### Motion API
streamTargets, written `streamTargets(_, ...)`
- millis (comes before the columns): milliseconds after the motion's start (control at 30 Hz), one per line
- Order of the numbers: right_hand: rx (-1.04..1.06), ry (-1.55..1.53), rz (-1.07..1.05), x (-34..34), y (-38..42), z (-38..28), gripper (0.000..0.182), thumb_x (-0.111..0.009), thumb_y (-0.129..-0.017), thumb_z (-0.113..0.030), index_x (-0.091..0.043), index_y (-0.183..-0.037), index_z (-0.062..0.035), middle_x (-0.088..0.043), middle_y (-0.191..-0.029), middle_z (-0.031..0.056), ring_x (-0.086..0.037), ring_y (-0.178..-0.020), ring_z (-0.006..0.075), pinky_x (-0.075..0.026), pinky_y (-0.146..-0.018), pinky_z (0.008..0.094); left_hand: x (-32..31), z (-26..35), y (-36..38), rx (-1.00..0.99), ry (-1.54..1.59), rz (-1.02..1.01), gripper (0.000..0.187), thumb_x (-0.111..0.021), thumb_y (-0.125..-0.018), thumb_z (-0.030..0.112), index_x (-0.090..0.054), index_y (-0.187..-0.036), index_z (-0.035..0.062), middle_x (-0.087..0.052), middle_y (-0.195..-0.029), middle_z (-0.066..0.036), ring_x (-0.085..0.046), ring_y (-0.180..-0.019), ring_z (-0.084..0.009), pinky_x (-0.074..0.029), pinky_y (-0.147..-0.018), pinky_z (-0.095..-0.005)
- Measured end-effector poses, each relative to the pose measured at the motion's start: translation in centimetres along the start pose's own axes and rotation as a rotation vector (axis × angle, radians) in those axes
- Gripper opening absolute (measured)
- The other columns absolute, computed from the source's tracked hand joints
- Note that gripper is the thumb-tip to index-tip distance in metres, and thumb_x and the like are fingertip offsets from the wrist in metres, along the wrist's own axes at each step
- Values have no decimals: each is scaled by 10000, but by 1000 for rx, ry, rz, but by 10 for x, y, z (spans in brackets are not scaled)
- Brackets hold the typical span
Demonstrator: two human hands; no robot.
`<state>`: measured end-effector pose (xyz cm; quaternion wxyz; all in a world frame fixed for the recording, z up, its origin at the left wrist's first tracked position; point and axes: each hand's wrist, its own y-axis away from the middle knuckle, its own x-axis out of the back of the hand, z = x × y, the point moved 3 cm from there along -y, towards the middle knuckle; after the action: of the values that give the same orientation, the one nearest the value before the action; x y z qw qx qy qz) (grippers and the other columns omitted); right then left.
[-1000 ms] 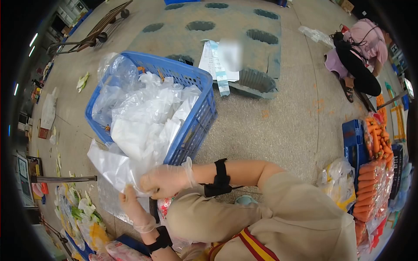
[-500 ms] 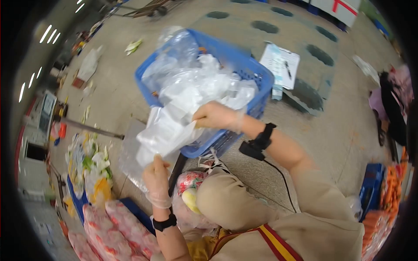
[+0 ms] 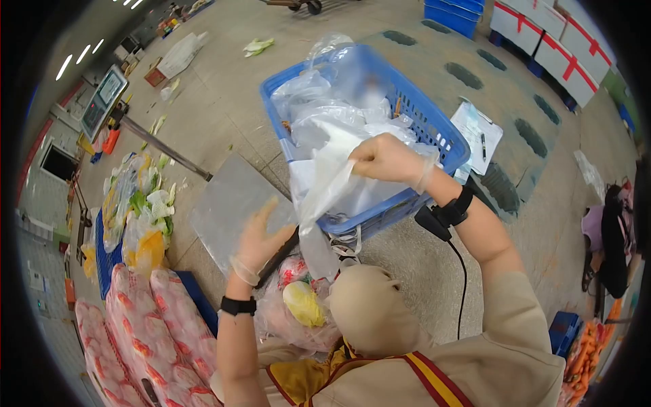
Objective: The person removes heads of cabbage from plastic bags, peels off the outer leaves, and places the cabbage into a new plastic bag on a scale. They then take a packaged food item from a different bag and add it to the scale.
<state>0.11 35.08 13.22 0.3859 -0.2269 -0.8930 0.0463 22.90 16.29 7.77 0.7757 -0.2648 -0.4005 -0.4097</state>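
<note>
My right hand (image 3: 386, 160), in a thin clear glove, pinches a clear plastic bag (image 3: 324, 197) by its top edge; the bag hangs down in front of the blue basket (image 3: 434, 132). My left hand (image 3: 261, 237), also gloved, is held open with fingers spread just left of the hanging bag, over the grey scale platform (image 3: 227, 210). It holds nothing. The basket is heaped with more clear bags (image 3: 325, 115). A bagged vegetable bundle (image 3: 298, 305) lies by my knee (image 3: 369, 305).
Bagged greens (image 3: 139, 203) and packs of produce (image 3: 149, 319) lie at the left. A scale display (image 3: 102, 95) stands on a pole. A clipboard with pen (image 3: 478, 132) lies on a grey pallet (image 3: 515, 108). Another person (image 3: 610, 237) crouches at the right, near carrots (image 3: 586, 353).
My left hand has let go of the bag's lower end and opened. My right hand has lifted the bag higher. The view has swung left and down.
</note>
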Motion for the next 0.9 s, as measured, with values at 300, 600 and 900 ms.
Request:
streamTargets(300,-200,-238,182,33,-18,8,251,-606,-792,-190,-658,-888,37,-654,-798,76,-579,-743,138,-453,-665,271,-41,-11,36,382,820,-644,229,-543,-886,190,-574,-1014,3,-602,-955,-29,-559,-822,-102,-455,-759,-255)
streamTargets(600,-348,-156,81,33,-17,38,198,-544,-799,-108,-652,-906,18,-618,-727,56,-565,-697,127,-448,-664,262,77,27,-16,159,931,-103,229,-586,-875,216,-612,-940,-2,-609,-827,-37,-569,-733,-121,-470,-673,-284)
streamTargets(900,-382,319,196,28,-15,76,292,-563,-735,-111,-646,-1003,-28,-653,-983,146,-612,-927,271,-457,-840,340,63,-6,0,284,617,-321,265,-656,-824,218,-676,-940,-20,-612,-750,10,-502,-649,-51,-415,-576,-224)
